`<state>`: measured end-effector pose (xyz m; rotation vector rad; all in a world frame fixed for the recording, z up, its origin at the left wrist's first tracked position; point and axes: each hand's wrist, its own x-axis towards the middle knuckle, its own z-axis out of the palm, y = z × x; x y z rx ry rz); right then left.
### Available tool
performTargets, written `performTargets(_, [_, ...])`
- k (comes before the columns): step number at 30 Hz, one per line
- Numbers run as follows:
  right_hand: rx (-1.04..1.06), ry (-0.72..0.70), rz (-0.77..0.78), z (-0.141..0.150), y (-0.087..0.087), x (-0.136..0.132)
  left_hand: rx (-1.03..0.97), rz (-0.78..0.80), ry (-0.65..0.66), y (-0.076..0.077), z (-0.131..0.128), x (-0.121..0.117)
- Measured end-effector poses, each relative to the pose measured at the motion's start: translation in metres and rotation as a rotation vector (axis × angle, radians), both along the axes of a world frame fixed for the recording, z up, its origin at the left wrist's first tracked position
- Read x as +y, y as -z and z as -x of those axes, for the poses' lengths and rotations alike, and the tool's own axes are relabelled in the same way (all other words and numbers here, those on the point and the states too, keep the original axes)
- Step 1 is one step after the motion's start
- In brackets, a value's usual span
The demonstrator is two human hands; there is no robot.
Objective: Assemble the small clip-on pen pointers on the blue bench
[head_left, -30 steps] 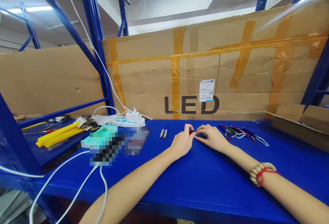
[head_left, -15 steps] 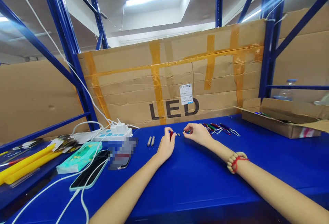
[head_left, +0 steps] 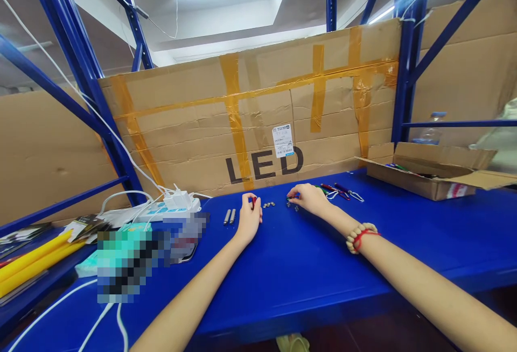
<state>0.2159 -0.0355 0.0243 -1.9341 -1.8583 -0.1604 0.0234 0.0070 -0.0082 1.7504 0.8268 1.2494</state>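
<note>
My left hand (head_left: 249, 219) is closed around a small red tube (head_left: 253, 202), mostly hidden by the fingers. Just right of it lie several small round silver pieces, like button cells (head_left: 269, 204). My right hand (head_left: 307, 199) reaches low over the table, thumb and fingers pinched together at small parts; what they hold, if anything, is too small to make out. Small dark shiny pieces (head_left: 297, 208) lie below its fingertips. Left of my left hand, two silver cylinders (head_left: 230, 217) lie side by side. Coloured pen-like tubes with wire clips (head_left: 342, 191) lie behind my right hand.
An open cardboard box (head_left: 420, 181) stands at the right. A white power strip (head_left: 161, 209) with cables sits at the left, near a green packet (head_left: 86, 264) and yellow tubes (head_left: 40, 258). A cardboard wall (head_left: 194, 136) closes off the back of the blue table (head_left: 323, 276).
The view has shifted, so the scene sits further left. My hands have drawn apart, and more small silver and dark pieces show on the table between them. My left hand keeps the red tube.
</note>
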Motion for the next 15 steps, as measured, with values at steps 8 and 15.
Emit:
performTargets(8, [-0.12,-0.064,0.098,-0.0074,0.0028,0.0027,-0.03,0.037,-0.067,-0.0025,0.0011,0.0008])
performTargets(15, [-0.088,-0.111,0.088,-0.0072,0.0044,0.0035,-0.018,0.014,-0.09,-0.0033,0.0012,-0.0022])
